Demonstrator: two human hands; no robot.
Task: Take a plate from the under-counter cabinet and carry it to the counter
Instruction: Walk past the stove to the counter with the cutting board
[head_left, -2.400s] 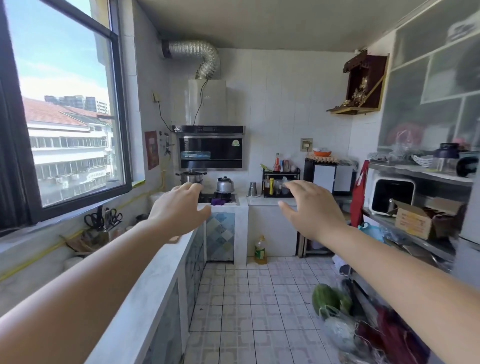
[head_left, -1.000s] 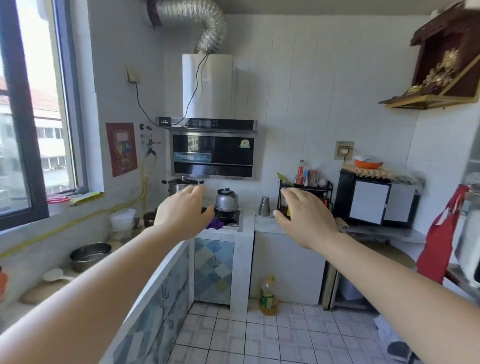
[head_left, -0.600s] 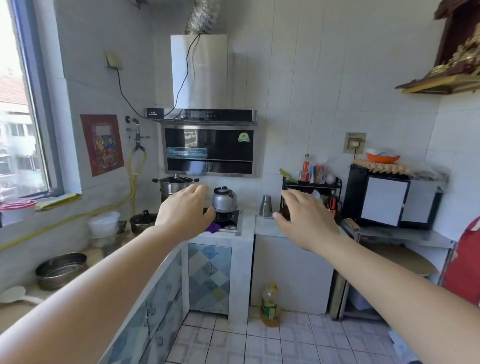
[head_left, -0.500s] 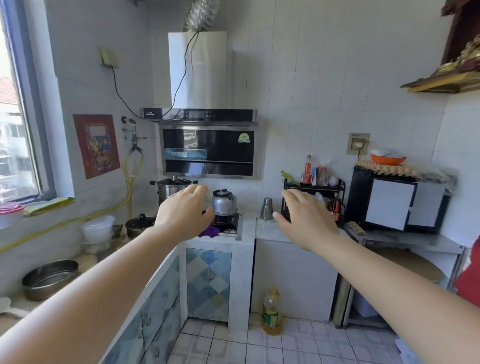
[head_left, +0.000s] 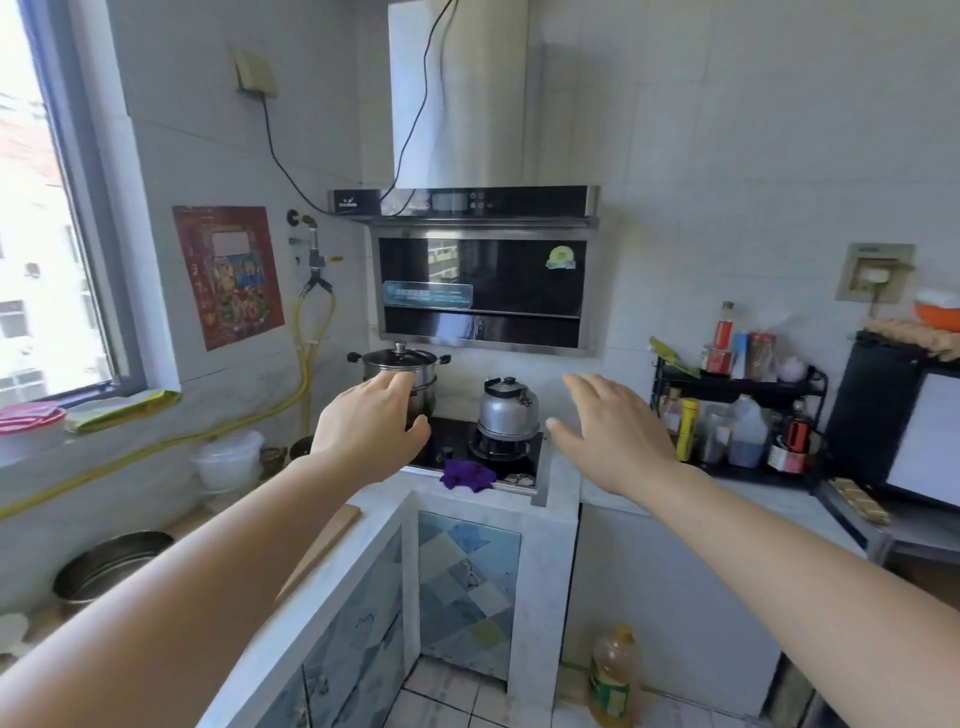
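In a narrow tiled kitchen the desk (head_left: 379, 512) runs to the stove, and both the left hand (head_left: 369, 431) and right hand (head_left: 618, 436) reach forward, each grip spread and empty, likely approaching the closed cabinet (head_left: 467, 587); no plate shows.

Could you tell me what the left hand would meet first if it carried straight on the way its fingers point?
Most likely the lidded steel pot on the stove: the left hand has its fingertips overlapping the pot's side in this view, though depth is unclear and they may be short of it.

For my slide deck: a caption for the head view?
Both empty hands, left and right, reach toward the stove; cabinet doors shut.
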